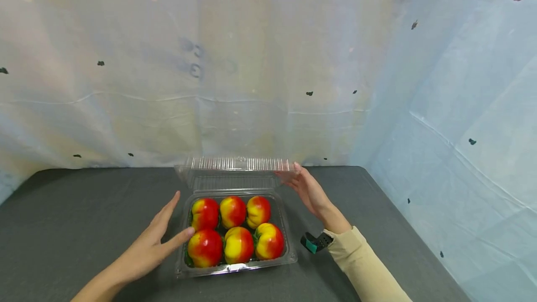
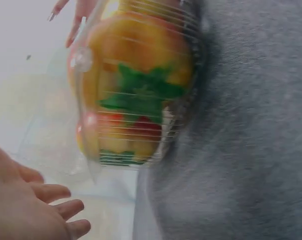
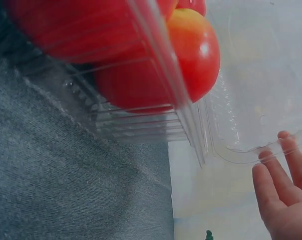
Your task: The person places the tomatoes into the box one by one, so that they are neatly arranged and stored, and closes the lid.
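Note:
A clear plastic clamshell box [image 1: 236,268] lies on the table with its hinged lid [image 1: 241,164] raised at the back. Inside sit two rows of glossy red-and-yellow fruits [image 1: 238,246]; green star-shaped leaves [image 2: 143,92] show on one through the ribbed wall. My left hand [image 1: 144,248] is beside the box's left side, fingers extended and thumb close to the front-left fruit. At the lid's right edge is my right hand [image 1: 308,190]. In the right wrist view, its nearly straight fingers [image 3: 271,187] touch the clear lid from outside.
The dark grey tabletop [image 1: 96,209] extends on both sides of the box. Behind it hangs a pale plastic sheet [image 1: 251,59], with another sheet [image 1: 453,106] along the right. A black band with a green face [image 1: 312,243] is on the right wrist.

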The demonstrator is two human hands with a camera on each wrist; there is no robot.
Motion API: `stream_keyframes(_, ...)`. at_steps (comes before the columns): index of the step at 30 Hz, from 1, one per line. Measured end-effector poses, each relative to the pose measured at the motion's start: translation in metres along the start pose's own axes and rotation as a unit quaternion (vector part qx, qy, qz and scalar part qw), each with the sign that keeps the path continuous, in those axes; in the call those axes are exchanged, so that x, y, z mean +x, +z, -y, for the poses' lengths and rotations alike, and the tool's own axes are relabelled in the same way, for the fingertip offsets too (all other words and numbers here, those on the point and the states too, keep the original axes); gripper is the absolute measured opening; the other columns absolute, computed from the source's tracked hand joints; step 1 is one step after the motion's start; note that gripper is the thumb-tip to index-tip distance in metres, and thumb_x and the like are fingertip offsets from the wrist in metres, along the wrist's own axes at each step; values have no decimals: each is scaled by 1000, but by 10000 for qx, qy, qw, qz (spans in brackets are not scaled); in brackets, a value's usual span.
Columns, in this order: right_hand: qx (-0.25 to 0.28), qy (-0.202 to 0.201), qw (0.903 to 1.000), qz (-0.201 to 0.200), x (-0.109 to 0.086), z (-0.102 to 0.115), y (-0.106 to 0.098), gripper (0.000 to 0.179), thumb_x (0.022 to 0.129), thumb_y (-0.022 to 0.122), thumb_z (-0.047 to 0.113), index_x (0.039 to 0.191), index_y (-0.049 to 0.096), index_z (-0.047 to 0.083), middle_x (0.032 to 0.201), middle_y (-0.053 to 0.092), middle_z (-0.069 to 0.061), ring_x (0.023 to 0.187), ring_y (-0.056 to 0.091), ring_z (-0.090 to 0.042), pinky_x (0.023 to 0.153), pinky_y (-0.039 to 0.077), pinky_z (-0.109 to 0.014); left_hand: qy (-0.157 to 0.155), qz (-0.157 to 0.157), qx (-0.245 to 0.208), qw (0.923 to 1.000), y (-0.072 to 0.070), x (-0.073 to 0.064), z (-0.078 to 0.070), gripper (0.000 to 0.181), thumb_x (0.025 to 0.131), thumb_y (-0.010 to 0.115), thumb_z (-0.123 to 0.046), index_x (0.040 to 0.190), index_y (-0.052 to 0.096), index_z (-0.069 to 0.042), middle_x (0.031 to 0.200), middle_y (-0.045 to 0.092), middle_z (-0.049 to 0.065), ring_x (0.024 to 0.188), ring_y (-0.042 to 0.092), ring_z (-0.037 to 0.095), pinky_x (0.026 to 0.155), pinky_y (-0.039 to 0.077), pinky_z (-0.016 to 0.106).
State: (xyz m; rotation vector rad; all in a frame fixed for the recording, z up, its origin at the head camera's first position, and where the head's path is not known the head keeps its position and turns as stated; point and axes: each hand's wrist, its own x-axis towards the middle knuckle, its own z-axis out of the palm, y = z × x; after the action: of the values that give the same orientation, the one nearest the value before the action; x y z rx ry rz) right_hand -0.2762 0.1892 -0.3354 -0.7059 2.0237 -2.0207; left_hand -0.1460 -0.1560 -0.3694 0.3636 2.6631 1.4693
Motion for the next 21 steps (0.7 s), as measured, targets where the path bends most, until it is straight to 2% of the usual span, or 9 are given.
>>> stream_keyframes(1, -2, 43, 10000, -37, -1, 0, 0, 52, 105, 30, 37, 138, 42, -1, 134, 54, -6, 125, 49, -17, 110, 30, -42, 47, -19, -227, 9997, -2, 1, -2, 81, 100, 48, -36, 154, -11, -24, 160, -8, 20, 140, -4, 55, 92, 13, 82)
stream_keyframes(5, -62, 243, 9995, -184, -3, 1, 2, 54, 104, 31, 36, 142, 33, -4, 138, 44, -14, 124, 47, -21, 112, 29, -43, 615, -156, -1047, 9925, -8, 4, -7, 62, 106, 28, -29, 154, -10, -25, 160, -11, 17, 142, -13, 48, 94, 0, 81)
stream_keyframes(8, -127, 309, 9992, -224, -5, 1, 3, 56, 103, 32, 35, 142, 31, -4, 138, 40, -17, 125, 44, -27, 114, 26, -46, 990, -322, -1290, 9862, -10, 6, -9, 55, 106, 17, -30, 155, -6, -23, 160, -9, 17, 143, -13, 45, 95, -6, 80)
stream_keyframes(10, -125, 274, 9993, -211, -6, 1, 2, 56, 103, 33, 35, 141, 32, -5, 135, 42, -14, 124, 45, -25, 114, 26, -47, 1130, -384, -1375, 9833, -11, 7, -10, 53, 106, 12, -33, 155, -4, -21, 160, -7, 18, 142, -14, 44, 95, -10, 79)
stream_keyframes(16, -6, -9, 10000, -14, -9, -1, 1, 51, 103, 34, 34, 133, 42, -6, 124, 51, 1, 118, 50, -15, 113, 25, -49, 1037, -244, -1701, 9797, -16, 13, -16, 55, 103, 1, -42, 156, 0, -26, 161, -7, 16, 143, -14, 44, 92, -15, 80)
stream_keyframes(18, -48, -95, 9999, 100, -10, -2, 1, 50, 102, 34, 35, 131, 44, -4, 125, 52, 2, 119, 49, -16, 114, 24, -50, 941, -175, -1812, 9788, -18, 16, -18, 55, 103, 1, -44, 156, 0, -27, 161, -9, 14, 143, -14, 45, 91, -15, 80)
stream_keyframes(21, -148, -236, 9992, 299, -12, -2, 0, 51, 102, 34, 36, 133, 44, -4, 130, 51, -5, 123, 46, -24, 114, 22, -53, 935, -74, -1978, 9758, -21, 20, -20, 56, 104, 3, -43, 156, 1, -24, 161, -11, 11, 143, -15, 45, 94, -15, 78)
